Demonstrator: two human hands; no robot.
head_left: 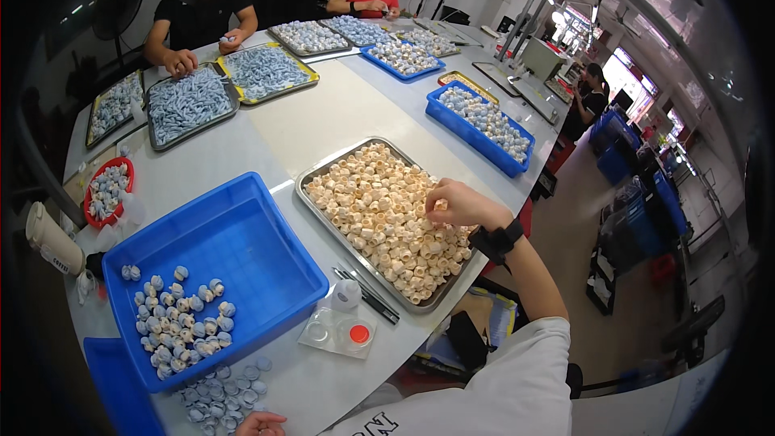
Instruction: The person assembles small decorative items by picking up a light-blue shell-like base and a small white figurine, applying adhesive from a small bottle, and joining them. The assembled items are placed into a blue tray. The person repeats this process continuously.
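Over the right part of a metal tray (367, 291) heaped with small cream-coloured, hollow cup-shaped pieces (363, 194), my right hand (467, 205) is closed, its fingertips pinching one such cream piece. A dark band circles that wrist. At the lower edge my left hand (260, 425) is partly cut off; the fingers that show are stretched out, with nothing visible in them. It is beside a loose pile of pale blue-grey, rounded shell-like pieces (222, 396). Left of the tray, a large blue bin (242, 234) holds several joined blue-and-cream pieces (182, 319) in its near-left part.
Between bin and tray lie dark pen-like tools (373, 299), a small white bottle (345, 295) and a clear case with a red disc (358, 333). A coffee cup (52, 238) and red basket (123, 214) stand left. Across the table, two people work among filled trays (194, 136).
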